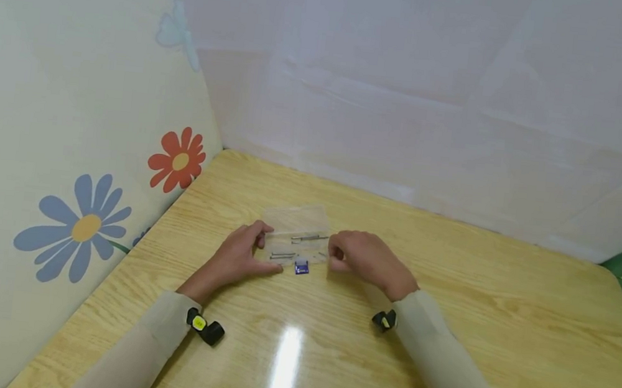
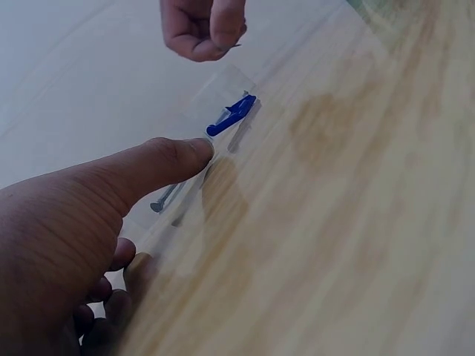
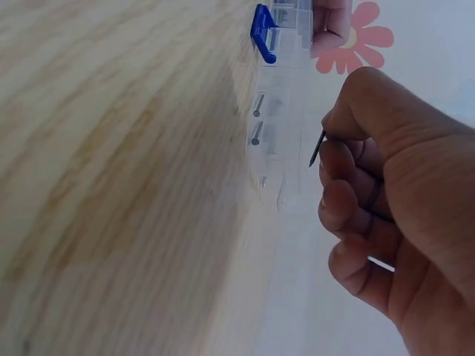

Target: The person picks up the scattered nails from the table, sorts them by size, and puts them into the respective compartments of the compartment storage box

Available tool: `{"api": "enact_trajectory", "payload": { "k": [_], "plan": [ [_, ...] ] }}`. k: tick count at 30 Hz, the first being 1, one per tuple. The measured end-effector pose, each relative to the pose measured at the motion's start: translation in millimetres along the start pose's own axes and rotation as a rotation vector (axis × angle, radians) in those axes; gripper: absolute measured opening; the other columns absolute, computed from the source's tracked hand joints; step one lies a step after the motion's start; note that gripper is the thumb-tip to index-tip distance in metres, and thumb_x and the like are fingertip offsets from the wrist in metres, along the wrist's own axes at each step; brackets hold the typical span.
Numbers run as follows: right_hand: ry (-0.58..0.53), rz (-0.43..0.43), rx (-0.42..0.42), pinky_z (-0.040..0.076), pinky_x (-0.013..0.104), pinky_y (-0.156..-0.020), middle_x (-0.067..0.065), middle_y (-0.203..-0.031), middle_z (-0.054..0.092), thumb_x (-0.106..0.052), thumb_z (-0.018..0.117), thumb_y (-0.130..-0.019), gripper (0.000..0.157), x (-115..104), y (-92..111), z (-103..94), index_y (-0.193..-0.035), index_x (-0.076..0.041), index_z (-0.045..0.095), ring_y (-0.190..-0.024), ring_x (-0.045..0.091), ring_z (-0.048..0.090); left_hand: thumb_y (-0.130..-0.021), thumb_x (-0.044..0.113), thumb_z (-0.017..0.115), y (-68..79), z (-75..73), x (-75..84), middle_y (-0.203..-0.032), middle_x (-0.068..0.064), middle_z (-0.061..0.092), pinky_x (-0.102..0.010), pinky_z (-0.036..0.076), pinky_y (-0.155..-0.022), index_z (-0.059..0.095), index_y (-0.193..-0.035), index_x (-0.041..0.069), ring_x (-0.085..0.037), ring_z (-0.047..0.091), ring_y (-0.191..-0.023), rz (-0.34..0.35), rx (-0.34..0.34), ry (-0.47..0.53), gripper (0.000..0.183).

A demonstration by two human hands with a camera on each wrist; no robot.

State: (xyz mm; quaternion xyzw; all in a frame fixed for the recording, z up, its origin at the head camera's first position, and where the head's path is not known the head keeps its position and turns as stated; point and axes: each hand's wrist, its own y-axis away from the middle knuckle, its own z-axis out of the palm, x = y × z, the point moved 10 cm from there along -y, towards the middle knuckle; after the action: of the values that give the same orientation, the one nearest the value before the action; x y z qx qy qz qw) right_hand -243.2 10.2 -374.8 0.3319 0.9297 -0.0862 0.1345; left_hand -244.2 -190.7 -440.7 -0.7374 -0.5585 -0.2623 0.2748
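Note:
A clear plastic box [image 1: 296, 217] with compartments lies on the table, its lid tipped back and a blue latch [image 1: 301, 268] on its front. My left hand [image 1: 239, 251] grips the box's left end, thumb along the front and fingers curled at the side. Between thumb and forefinger, my right hand [image 1: 365, 258] pinches a thin dark nail [image 3: 317, 150], its pointed end showing in the right wrist view. That hand is at the box's right end, slightly above it. Several nails [image 1: 282, 255] lie inside the compartments; longer ones [image 1: 309, 239] lie in the back row.
The wood-grain table [image 1: 477, 335] runs toward me and to the right of the box. Behind it hangs a pale cloth [image 1: 409, 103]. On the left stands a cloth with a blue flower [image 1: 85, 228] and a red flower [image 1: 180, 161] printed on it.

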Motion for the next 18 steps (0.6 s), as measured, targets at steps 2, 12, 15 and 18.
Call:
{"api": "enact_trajectory", "payload": {
  "k": [2, 12, 15, 18],
  "plan": [
    [-0.002, -0.002, 0.001, 0.041, 0.028, -0.062, -0.007, -0.075, 0.051, -0.003, 0.061, -0.087, 0.017, -0.5, -5.5, -0.3, -0.080, -0.018, 0.057, -0.067, 0.008, 0.046, -0.070, 0.044, 0.094, -0.1, -0.1, 0.2, -0.093, 0.000, 0.051, -0.040, 0.043, -0.082, 0.056, -0.122, 0.009, -0.021, 0.048, -0.086, 0.001, 0.001, 0.000, 0.073],
    [-0.012, -0.002, -0.029, 0.042, 0.028, -0.062, -0.007, -0.077, 0.056, -0.005, 0.062, -0.090, 0.013, -3.8, -24.5, 1.7, -0.084, -0.017, 0.062, -0.066, 0.009, 0.048, -0.070, 0.045, 0.094, -0.1, 0.7, -2.0, -0.094, -0.001, 0.051, -0.038, 0.042, -0.079, 0.056, -0.123, 0.010, -0.021, 0.049, -0.086, -0.010, 0.000, 0.006, 0.074],
    [-0.010, 0.001, -0.029, 0.041, 0.027, -0.061, -0.008, -0.077, 0.056, -0.008, 0.063, -0.091, 0.011, -4.5, -27.2, 2.0, -0.084, -0.016, 0.063, -0.065, 0.009, 0.047, -0.070, 0.045, 0.094, 0.5, -0.1, -0.8, -0.094, -0.001, 0.051, -0.038, 0.042, -0.079, 0.056, -0.123, 0.010, -0.021, 0.049, -0.086, -0.011, 0.001, 0.013, 0.074],
    [-0.011, 0.014, -0.035, 0.042, 0.026, -0.061, -0.008, -0.078, 0.058, -0.011, 0.064, -0.093, 0.008, -3.1, -28.5, 3.7, -0.087, -0.016, 0.066, -0.065, 0.008, 0.048, -0.069, 0.045, 0.094, 0.5, -0.5, 0.5, -0.094, -0.001, 0.051, -0.038, 0.042, -0.079, 0.056, -0.123, 0.010, -0.021, 0.049, -0.086, -0.006, -0.002, 0.016, 0.075]
  ]
}}
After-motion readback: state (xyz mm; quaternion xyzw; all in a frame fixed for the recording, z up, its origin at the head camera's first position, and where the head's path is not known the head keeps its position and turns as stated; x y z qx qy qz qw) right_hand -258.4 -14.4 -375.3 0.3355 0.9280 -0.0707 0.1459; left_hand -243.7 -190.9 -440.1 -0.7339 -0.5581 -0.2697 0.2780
